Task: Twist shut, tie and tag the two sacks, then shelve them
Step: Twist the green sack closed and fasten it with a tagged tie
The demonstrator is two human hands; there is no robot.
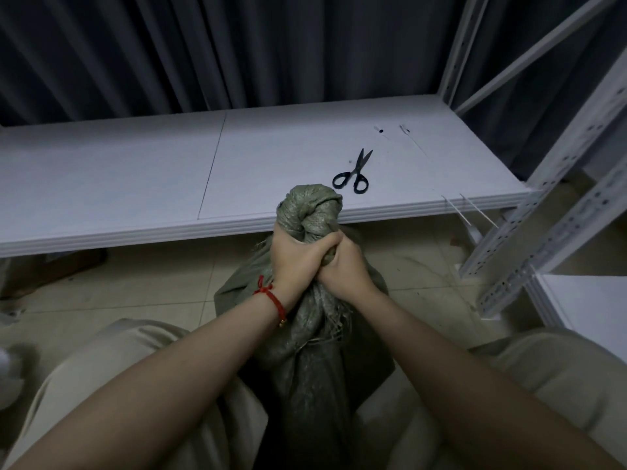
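So here's where we're at: both our hands are wrapped tight round the neck of the olive-green woven plastic sack (315, 351). It stands upright on the beige tiled floor (135, 293) between our knees, right in front of the low white shelf board (118, 171). Our left hand (293, 256) sits higher, fingers curled round the gathered neck just under the bunched-up top. Our right hand (344, 268) grips right below and beside it, and the two hands touch. The top of the sack pokes out above our fists as a crumpled knob, about level with the shelf's front edge. A few frayed strands hang off the fabric lower down the neck.

On the shelf, a pair of black-handled scissors (353, 171) lies flat just beyond the sack's top, blades slightly apart and pointing away from us. Further right, two thin white cable ties (453, 206) stick out over the shelf's front edge, side by side. Near the back are two small pale things with dark dots (380, 130), too small for us to say what they are.

There's a red string bracelet (271, 295) on our left wrist. White perforated metal uprights (556, 215) stand at the right, and a dark grey pleated curtain (237, 45) hangs behind the shelf.
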